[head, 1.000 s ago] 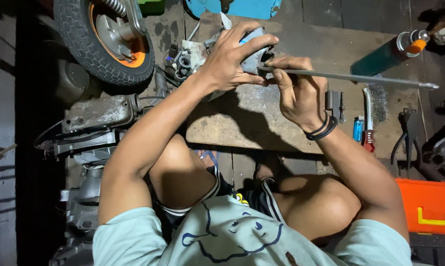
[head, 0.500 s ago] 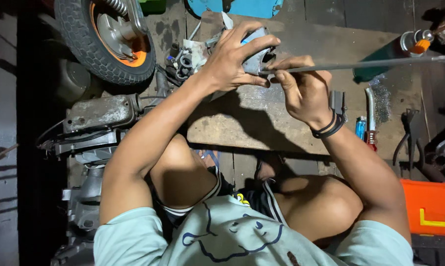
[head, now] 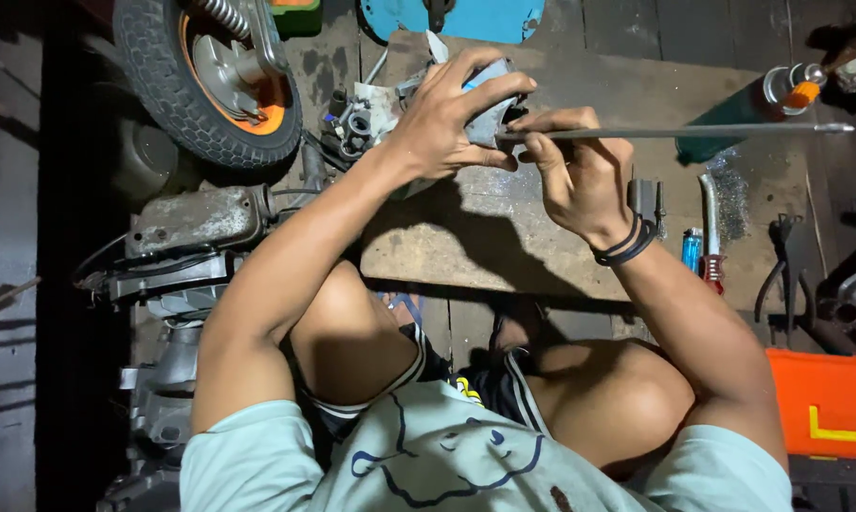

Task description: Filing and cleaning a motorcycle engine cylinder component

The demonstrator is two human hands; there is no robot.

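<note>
Over a wooden board (head: 504, 228), left hand (head: 442, 123) is still clamping the part (head: 490, 109); right hand (head: 580, 175), gripping the rod (head: 693, 131), is levelling it since before.

Dark, grimy wooden plank floor (head: 655, 28), lit from above w/ hard shadows. Worn brown wooden board (head: 504, 237) at center. Black tyre w/ orange rim (head: 210, 85) at 11 o'clock; orange plastic toolbox (head: 826, 403) at 4; blue round panel (head: 485, 17) at 12.

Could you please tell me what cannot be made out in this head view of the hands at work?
- Metal part: mostly hidden under left hand.
- Long rod: near end hidden inside right hand.
- Wheel and orange box: cut off by frame edges.
</note>
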